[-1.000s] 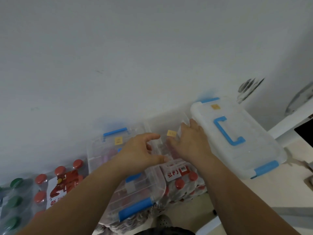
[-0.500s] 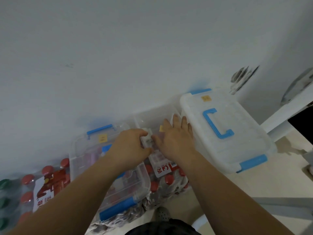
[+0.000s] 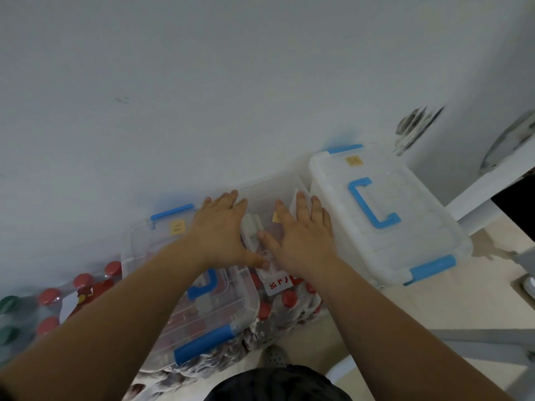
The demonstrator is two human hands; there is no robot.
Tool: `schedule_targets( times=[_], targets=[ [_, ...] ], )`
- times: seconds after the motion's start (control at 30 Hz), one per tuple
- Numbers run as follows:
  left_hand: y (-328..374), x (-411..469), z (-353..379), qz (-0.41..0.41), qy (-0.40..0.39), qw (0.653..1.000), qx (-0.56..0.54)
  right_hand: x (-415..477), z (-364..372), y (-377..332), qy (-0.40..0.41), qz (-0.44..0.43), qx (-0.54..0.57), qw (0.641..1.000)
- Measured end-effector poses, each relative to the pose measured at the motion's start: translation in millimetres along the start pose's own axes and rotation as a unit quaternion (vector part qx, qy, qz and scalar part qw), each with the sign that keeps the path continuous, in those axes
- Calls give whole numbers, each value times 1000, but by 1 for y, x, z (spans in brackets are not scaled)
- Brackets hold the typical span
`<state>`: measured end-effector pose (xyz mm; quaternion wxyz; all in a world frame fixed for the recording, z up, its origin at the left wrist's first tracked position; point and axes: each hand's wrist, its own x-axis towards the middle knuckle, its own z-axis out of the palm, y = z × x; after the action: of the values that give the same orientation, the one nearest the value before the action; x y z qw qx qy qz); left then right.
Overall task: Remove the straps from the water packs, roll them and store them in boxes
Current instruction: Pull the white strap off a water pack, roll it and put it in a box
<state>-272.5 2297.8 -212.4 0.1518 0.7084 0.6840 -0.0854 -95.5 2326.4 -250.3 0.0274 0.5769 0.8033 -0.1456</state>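
step: we seem to be closing the middle box [image 3: 269, 192], set on a water pack [image 3: 289, 302] | grip: left hand [image 3: 220, 227] and right hand [image 3: 301, 238] lie flat on its lid, grasping nothing | straps: hidden, cannot tell where | tip: press both edges evenly

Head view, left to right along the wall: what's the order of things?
In order: green-capped bottles → red-capped bottles → clear box → left hand → right hand → white box with blue handle.
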Motion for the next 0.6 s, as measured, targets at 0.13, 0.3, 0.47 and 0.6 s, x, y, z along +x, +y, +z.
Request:
schedule_targets(
  times=[0.13, 0.3, 0.47, 0.6],
  targets=[
    [-3, -4, 1, 13, 24, 999, 19, -10, 3, -1, -4, -2, 2, 1000],
    [-4, 4, 0, 25, 22, 999, 38, -8, 3, 1, -8, -2, -8, 1000],
    [-8, 5, 3, 26, 4, 999, 45, -7, -2, -5, -5, 2, -21, 1000],
    [-7, 7, 0, 24, 1, 998, 53, 12, -4, -9, 24, -27, -40, 999]
  ],
)
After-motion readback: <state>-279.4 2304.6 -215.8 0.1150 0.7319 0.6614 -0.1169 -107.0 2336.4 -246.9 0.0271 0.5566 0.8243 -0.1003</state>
